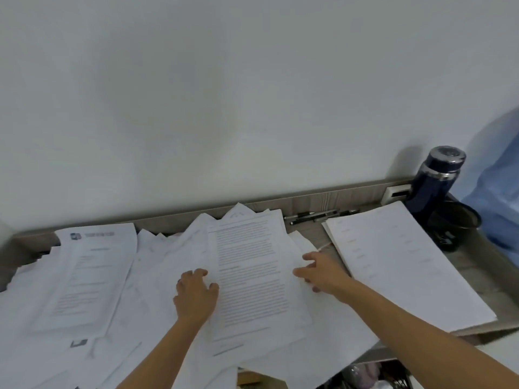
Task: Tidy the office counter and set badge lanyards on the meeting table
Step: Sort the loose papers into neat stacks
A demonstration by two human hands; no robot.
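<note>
**A:** Where's the work right now?

**B:** On the printed sheet [250, 276] that tops the loose papers [151, 279] spread over the middle and left of the surface [477, 268]. No badge lanyards show anywhere, so I judge this to be the tidying part, with most of it yet to do.

**A:** And the hands?

**B:** The left hand [195, 293] rests on the papers at that sheet's left edge. Its fingers are lightly bent with the tips down on paper, and it clasps nothing that I can see. The right hand [320, 272] lies at the sheet's right edge, fingers spread and nearly straight, and it grips nothing either.

**A:** So how should the gathering go?

**B:** Bring both hands inward together and sweep the sheets into one pile, rather than lifting the top sheet alone. Several sheets hang over the near edge of the surface. I'd draw those back first, or they may slide off. Then tap the pile square.

**A:** Where should it go?

**B:** Probably onto or beside the neat stack [398, 262] to the right, which lies just clear of the heap.

**A:** Anything in the way?

**B:** Pens [317, 216] lie along the back rim between heap and stack. A dark bottle [434, 181] stands by a black mesh cup [455, 223] behind the stack. Keep the sweep low and short of those.
</note>
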